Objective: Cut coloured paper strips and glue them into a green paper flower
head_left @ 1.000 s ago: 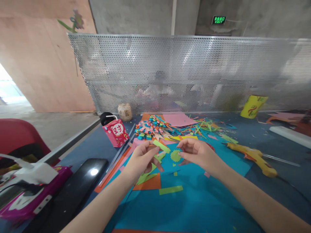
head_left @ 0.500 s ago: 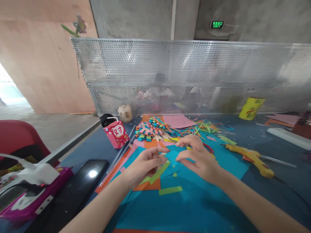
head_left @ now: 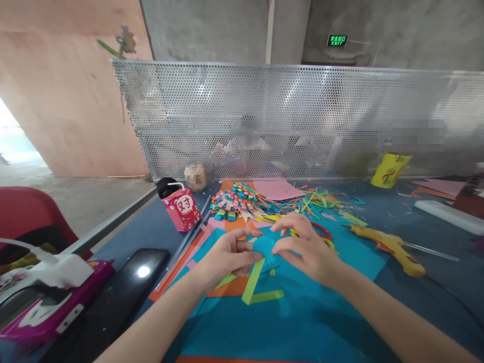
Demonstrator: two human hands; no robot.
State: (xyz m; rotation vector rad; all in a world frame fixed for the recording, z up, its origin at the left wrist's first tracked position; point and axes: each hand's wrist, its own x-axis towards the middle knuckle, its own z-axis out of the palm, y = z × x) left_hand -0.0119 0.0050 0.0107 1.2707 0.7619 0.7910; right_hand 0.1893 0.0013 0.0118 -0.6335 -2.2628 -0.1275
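Observation:
Between my two hands is a small round-edged piece of light blue paper (head_left: pixel 264 245). My left hand (head_left: pixel 230 254) has its thumb and fingers closed at the piece's left edge. A yellow-green paper strip (head_left: pixel 252 283) slants down from beneath that thumb; whether it is pinched or joined to the blue piece I cannot tell. My right hand (head_left: pixel 306 249) pinches the right edge of the piece with curled fingers. Below lie large blue paper sheets (head_left: pixel 280 327) and another green strip (head_left: pixel 266 296). Scissors (head_left: pixel 321 233) with red and yellow handles are partly hidden behind my right hand.
A fringed multicoloured paper bundle (head_left: pixel 238 199) and loose paper shreds (head_left: pixel 317 199) lie behind my hands. To the right is a yellow glue gun (head_left: pixel 393 247). A red drink carton (head_left: pixel 181 209), a black phone (head_left: pixel 128 282) and a power strip (head_left: pixel 64 307) stand left. A perforated metal screen (head_left: pixel 264 121) bounds the back.
The light blue piece has turned so its face shows more plainly between my fingers. The green strip under my left hand has swung to a steeper slant. Both hands have shifted only slightly.

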